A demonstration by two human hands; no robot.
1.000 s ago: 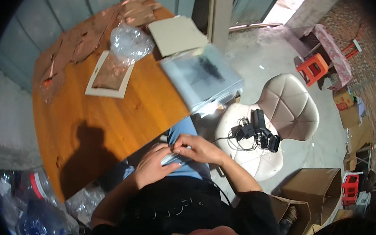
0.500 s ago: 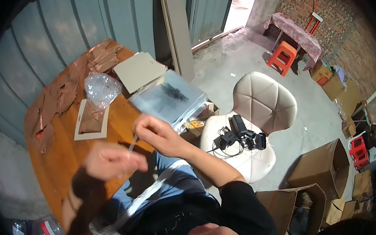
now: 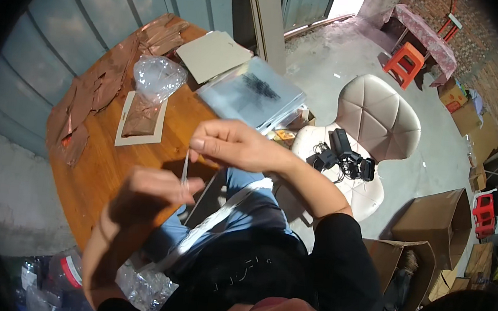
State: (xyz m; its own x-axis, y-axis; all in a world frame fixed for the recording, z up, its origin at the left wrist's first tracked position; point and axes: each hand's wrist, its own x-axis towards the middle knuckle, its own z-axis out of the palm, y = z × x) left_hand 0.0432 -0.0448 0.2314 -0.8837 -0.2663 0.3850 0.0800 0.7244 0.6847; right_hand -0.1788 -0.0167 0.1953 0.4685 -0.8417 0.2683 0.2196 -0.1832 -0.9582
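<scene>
A thin white strand (image 3: 186,165) stretches between my two hands over the near edge of the wooden table. Its upper end is pinched between the thumb and fingers of my right hand (image 3: 232,144). Lower and to the left, my left hand (image 3: 157,185) is closed around the strand's lower part, its fingers somewhat blurred. Across my lap, over blue cloth, lies a long bundle of white strands (image 3: 210,223). On the table, a brown wrapped packet (image 3: 142,118) rests on a pale card (image 3: 138,140), beside a clear plastic bag (image 3: 159,76).
Crumpled brown film (image 3: 91,91) lines the table's (image 3: 95,189) left edge. Grey boards (image 3: 213,56) and clear plastic sleeves (image 3: 257,91) lie at its far side. A white chair (image 3: 377,116) holds black cables and adapters (image 3: 344,155). Cardboard boxes (image 3: 430,221) stand at right.
My view has shifted, so the table and chair appear higher and further right. Both hands still hold the strand, now nearly upright between them.
</scene>
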